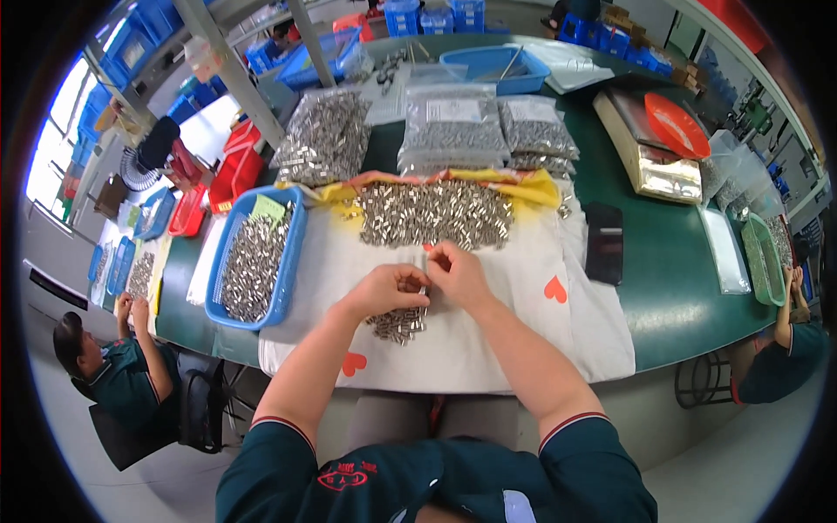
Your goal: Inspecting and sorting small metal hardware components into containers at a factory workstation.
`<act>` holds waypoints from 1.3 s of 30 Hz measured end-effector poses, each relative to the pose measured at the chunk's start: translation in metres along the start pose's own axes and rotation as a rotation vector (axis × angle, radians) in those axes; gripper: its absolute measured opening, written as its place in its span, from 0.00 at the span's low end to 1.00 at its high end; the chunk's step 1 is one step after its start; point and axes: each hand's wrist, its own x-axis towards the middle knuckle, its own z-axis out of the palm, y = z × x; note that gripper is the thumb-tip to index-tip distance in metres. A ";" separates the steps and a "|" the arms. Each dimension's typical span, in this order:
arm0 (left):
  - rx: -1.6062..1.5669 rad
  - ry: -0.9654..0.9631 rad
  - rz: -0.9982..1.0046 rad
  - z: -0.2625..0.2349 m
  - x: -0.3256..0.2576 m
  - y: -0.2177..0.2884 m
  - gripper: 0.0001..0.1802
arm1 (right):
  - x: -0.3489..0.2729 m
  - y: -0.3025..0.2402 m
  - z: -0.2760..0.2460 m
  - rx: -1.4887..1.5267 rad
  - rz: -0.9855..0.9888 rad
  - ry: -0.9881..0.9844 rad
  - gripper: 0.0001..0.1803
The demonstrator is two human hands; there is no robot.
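Head view: small shiny silver metal clips [398,324].

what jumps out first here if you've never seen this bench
The heap of small silver metal parts spread on the white cloth at the table's middle catches the eye first. Just below it, the left hand and right hand meet over a smaller cluster of parts. At the left sits a blue basket full of the same pieces.
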 end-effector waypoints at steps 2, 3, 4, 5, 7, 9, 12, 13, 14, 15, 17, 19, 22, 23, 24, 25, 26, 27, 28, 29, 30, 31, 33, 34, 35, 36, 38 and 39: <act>-0.046 -0.070 -0.002 -0.002 0.004 0.012 0.14 | 0.000 -0.001 -0.007 0.000 0.030 -0.003 0.06; -0.080 -0.095 -0.003 -0.008 0.010 0.012 0.13 | 0.006 0.000 -0.009 0.138 0.083 -0.017 0.05; -0.173 -0.097 0.005 -0.012 0.014 0.007 0.13 | 0.010 0.000 -0.009 0.275 0.135 -0.028 0.04; -0.195 -0.101 0.002 -0.015 0.016 0.000 0.13 | 0.012 -0.002 -0.010 0.260 0.152 -0.033 0.04; -0.563 -0.055 0.089 -0.020 0.023 -0.010 0.13 | 0.018 -0.015 -0.013 0.421 0.240 0.001 0.04; -0.667 -0.054 0.134 -0.023 0.023 -0.016 0.13 | 0.019 -0.026 -0.014 0.420 0.271 -0.023 0.06; -0.731 -0.040 0.147 -0.023 0.023 -0.022 0.16 | 0.011 -0.030 -0.010 0.384 0.284 -0.072 0.06; -0.726 -0.033 0.130 -0.022 0.022 -0.020 0.17 | 0.007 -0.029 -0.011 0.224 0.205 -0.103 0.06; -0.720 -0.026 0.112 -0.022 0.021 -0.018 0.18 | 0.006 -0.028 -0.010 0.068 0.124 -0.135 0.05; -0.731 -0.024 0.100 -0.021 0.021 -0.018 0.18 | 0.006 -0.030 -0.009 0.069 0.140 -0.141 0.05; -0.647 0.018 0.100 -0.020 0.020 -0.017 0.19 | 0.007 -0.034 -0.007 0.047 0.114 -0.148 0.05; -0.639 0.010 0.093 -0.021 0.021 -0.017 0.19 | 0.005 -0.032 -0.008 0.045 0.131 -0.156 0.05; -0.619 0.010 0.075 -0.020 0.021 -0.018 0.19 | 0.004 -0.036 -0.005 0.005 0.111 -0.142 0.06; -0.614 0.015 0.063 -0.020 0.021 -0.018 0.19 | 0.004 -0.037 -0.003 -0.038 0.078 -0.119 0.06; -0.614 0.016 0.062 -0.019 0.021 -0.018 0.19 | 0.003 -0.036 -0.002 -0.037 0.078 -0.120 0.06; -0.586 0.036 0.061 -0.018 0.020 -0.017 0.18 | 0.001 -0.035 0.000 -0.109 -0.010 -0.085 0.06; -0.559 0.056 0.060 -0.018 0.020 -0.017 0.18 | 0.001 -0.034 0.001 -0.180 -0.098 -0.049 0.07; -0.559 0.056 0.060 -0.017 0.020 -0.017 0.18 | 0.000 -0.033 0.001 -0.180 -0.098 -0.049 0.07; -0.528 0.071 0.064 -0.015 0.019 -0.016 0.18 | 0.000 -0.032 0.001 -0.301 -0.214 -0.030 0.06; -0.496 0.086 0.068 -0.014 0.019 -0.015 0.17 | 0.000 -0.031 0.001 -0.422 -0.330 -0.010 0.06; -0.495 0.085 0.067 -0.014 0.018 -0.014 0.17 | -0.001 -0.030 0.002 -0.422 -0.329 -0.009 0.06; -0.484 0.106 0.060 -0.013 0.017 -0.012 0.17 | -0.001 -0.030 0.004 -0.431 -0.330 0.002 0.06; -0.472 0.126 0.057 -0.013 0.017 -0.010 0.17 | -0.002 -0.031 0.003 -0.440 -0.333 0.014 0.05; -0.466 0.103 0.038 -0.015 0.017 -0.011 0.17 | -0.002 -0.033 0.001 -0.366 -0.261 -0.017 0.06; -0.459 0.079 0.020 -0.016 0.017 -0.012 0.17 | -0.002 -0.035 -0.001 -0.291 -0.188 -0.046 0.06; -0.459 0.075 0.022 -0.017 0.016 -0.011 0.17 | -0.001 -0.036 -0.006 -0.295 -0.188 -0.043 0.06; -0.430 0.024 -0.042 -0.017 0.013 -0.008 0.17 | 0.002 -0.038 -0.015 -0.184 -0.008 -0.231 0.06; -0.431 0.018 -0.039 -0.016 0.012 -0.008 0.17 | 0.002 -0.040 -0.016 -0.189 -0.006 -0.226 0.06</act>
